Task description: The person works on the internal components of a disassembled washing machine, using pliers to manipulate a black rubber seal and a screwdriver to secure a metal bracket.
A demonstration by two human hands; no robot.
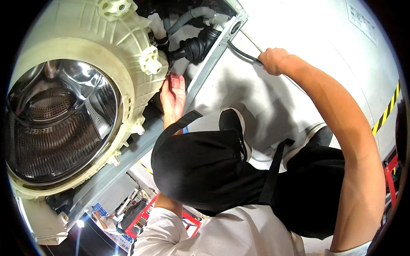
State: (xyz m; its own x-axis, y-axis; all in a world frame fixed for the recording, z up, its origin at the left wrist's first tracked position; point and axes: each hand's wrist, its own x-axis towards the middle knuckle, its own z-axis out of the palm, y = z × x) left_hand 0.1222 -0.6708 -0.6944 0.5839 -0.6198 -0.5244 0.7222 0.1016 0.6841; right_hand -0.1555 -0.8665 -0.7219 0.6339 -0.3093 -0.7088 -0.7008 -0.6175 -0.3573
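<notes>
A pale plastic washing machine tub [92,47] with a shiny steel drum [55,123] takes up the left side. My left hand [174,96] reaches up at the tub's right edge, palm showing and fingers stretched out. Its fingertips are by the tub's lower rim, beneath a black ribbed hose [192,49]; whether they touch something there is hidden. Off to the right, my right hand [275,61] is closed round a thin black cord [243,53]. That cord runs from the corner of the grey metal frame [209,59] into my fist.
A grey corrugated hose [192,16] curves above the black one. My legs and dark shoes [232,126] are below the hands on the white floor. Yellow-black tape [386,109] and a red frame part [390,170] are at right. Another person [109,222] appears at lower left.
</notes>
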